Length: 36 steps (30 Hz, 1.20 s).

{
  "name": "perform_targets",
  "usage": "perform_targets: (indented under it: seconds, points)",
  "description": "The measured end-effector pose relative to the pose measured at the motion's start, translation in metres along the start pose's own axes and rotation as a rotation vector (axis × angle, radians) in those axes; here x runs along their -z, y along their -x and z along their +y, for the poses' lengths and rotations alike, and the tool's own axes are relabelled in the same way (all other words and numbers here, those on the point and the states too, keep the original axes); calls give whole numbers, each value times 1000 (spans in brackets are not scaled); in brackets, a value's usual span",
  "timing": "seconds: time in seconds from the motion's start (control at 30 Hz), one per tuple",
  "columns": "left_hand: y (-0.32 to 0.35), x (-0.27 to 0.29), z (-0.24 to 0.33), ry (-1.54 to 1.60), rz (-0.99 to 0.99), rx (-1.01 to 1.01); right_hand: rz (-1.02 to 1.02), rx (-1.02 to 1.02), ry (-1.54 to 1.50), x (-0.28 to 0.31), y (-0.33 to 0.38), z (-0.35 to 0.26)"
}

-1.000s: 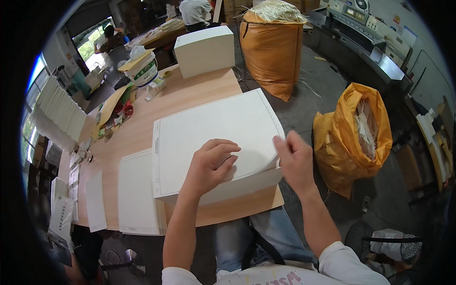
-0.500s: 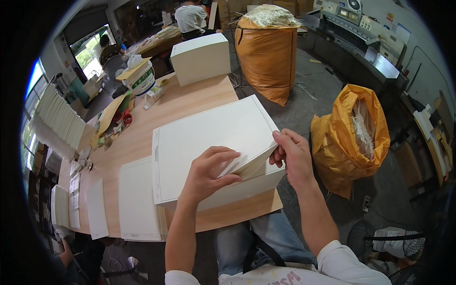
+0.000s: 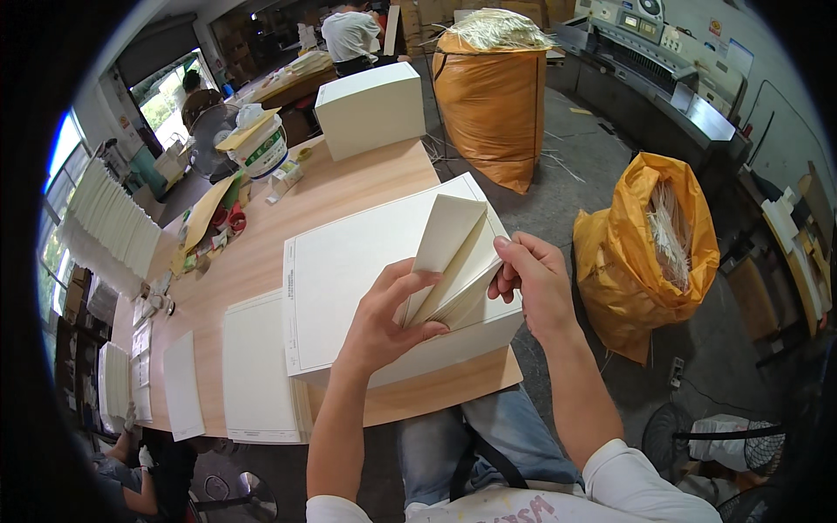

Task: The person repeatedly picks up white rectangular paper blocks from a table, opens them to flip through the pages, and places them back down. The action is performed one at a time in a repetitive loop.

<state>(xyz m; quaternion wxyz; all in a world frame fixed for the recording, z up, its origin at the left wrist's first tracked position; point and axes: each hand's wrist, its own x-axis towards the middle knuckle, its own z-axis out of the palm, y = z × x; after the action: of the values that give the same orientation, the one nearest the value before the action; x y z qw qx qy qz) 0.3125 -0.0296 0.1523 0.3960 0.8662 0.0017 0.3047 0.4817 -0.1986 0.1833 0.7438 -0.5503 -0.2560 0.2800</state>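
Head view shows a tall, block-shaped stack of big white paper sheets (image 3: 340, 279) on a light brown wooden table (image 3: 349, 189), close under both hands. The left hand (image 3: 377, 321) is curled, gripping some bent-up white sheets (image 3: 446, 234) between its thumb and fingers. The right hand (image 3: 535, 279) is mostly closed and pinches the edge of these sheets near the stack's right side. A lower pile of white paper (image 3: 257, 366) lies just left of the stack. An open orange plastic bag (image 3: 610, 279) stands to the right, apart from the table.
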Motion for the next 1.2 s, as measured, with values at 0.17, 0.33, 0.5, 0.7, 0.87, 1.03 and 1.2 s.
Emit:
perform_targets:
  seconds: [0.17,0.33,0.5,0.7,0.87,1.03,1.2]
  points:
    - [1,3,-3,12,-11,13,-12,24,62,4,0,3]
    - [2,-3,-4,49,90,57,39,122,250,1,-2,9]
    - [-1,1,4,17,-38,-5,18,12,-59,-1,-1,1]
    - [0,0,3,33,1,18,5,27,-2,3,-1,5]
    - [0,-9,2,100,155,40,21,89,230,5,-2,9]
    - [0,-3,6,32,-38,2,9,17,-80,2,-2,5]
    - [0,-3,1,-38,4,-8,-5,22,-78,8,-1,10]
